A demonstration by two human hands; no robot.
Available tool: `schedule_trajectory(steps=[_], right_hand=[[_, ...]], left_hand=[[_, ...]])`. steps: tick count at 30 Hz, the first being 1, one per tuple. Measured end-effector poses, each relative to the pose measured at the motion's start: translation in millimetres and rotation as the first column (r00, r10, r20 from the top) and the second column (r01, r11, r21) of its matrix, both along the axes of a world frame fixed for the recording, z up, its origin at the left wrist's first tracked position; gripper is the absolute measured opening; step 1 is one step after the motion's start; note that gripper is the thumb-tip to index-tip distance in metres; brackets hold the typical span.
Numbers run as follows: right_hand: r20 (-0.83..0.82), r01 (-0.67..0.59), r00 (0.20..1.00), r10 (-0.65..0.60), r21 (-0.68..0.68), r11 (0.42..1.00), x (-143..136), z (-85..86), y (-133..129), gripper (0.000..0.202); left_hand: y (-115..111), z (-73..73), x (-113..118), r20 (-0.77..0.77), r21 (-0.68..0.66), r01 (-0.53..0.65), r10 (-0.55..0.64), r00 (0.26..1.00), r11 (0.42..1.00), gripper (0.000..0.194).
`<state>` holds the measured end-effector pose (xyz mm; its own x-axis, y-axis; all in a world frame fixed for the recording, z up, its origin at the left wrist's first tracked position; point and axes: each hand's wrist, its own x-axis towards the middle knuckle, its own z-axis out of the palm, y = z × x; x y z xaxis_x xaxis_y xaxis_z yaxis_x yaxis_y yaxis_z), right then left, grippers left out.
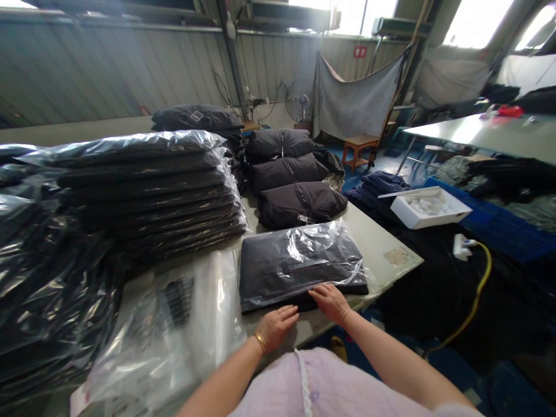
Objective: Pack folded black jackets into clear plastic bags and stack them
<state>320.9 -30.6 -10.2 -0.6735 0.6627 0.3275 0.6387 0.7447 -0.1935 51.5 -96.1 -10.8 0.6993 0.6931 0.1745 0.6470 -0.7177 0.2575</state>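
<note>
A folded dark garment (264,272) lies on the table in front of me, partly covered by a clear plastic bag (319,243). The bag's near edge runs up to the fingertips of my right hand (330,302), which pinch it at the front of the bundle. My left hand (275,327), with a gold bangle at the wrist, rests at the garment's near edge, its fingers stretched out. My right thumb is hidden. To the left, a pile of flat clear bags (204,307) lies on the tabletop.
Stacked bagged dark garments (152,185) rise at the left. Several rolled black garments (302,202) sit behind the bundle. On the right are an open white box (430,208) and a white tool (463,247) with a yellow hose. The table's corner (399,258) points right.
</note>
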Motion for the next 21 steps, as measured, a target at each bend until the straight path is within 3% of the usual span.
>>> schedule_trajectory(steps=[3,6,12,17,21], right_hand=[[0.030,0.113,0.993,-0.113,0.001,0.994,-12.6,4.5,11.3,0.043],[0.108,0.121,0.987,-0.123,0.023,0.992,-19.3,5.4,20.2,0.052],[0.223,0.109,0.966,-0.130,0.105,0.989,-30.4,1.8,28.9,0.036],[0.173,0.156,0.969,-0.174,0.111,0.981,-31.9,6.2,17.6,0.027],[0.191,0.085,0.977,-0.098,0.076,0.993,-28.0,-2.0,-0.9,0.030]], left_hand=[[5.3,-7.9,12.1,-0.088,-0.135,-0.101,0.090,0.992,0.986,0.052],[6.5,-11.3,17.8,-0.149,-0.230,-0.148,0.115,0.982,0.962,0.057],[4.4,-6.9,22.2,-0.182,-0.308,-0.211,0.160,0.970,0.928,0.056],[6.6,-0.5,25.4,-0.248,-0.394,-0.276,0.187,0.950,0.877,0.062],[5.9,7.0,29.3,-0.315,-0.397,-0.329,0.210,0.926,0.857,0.058]])
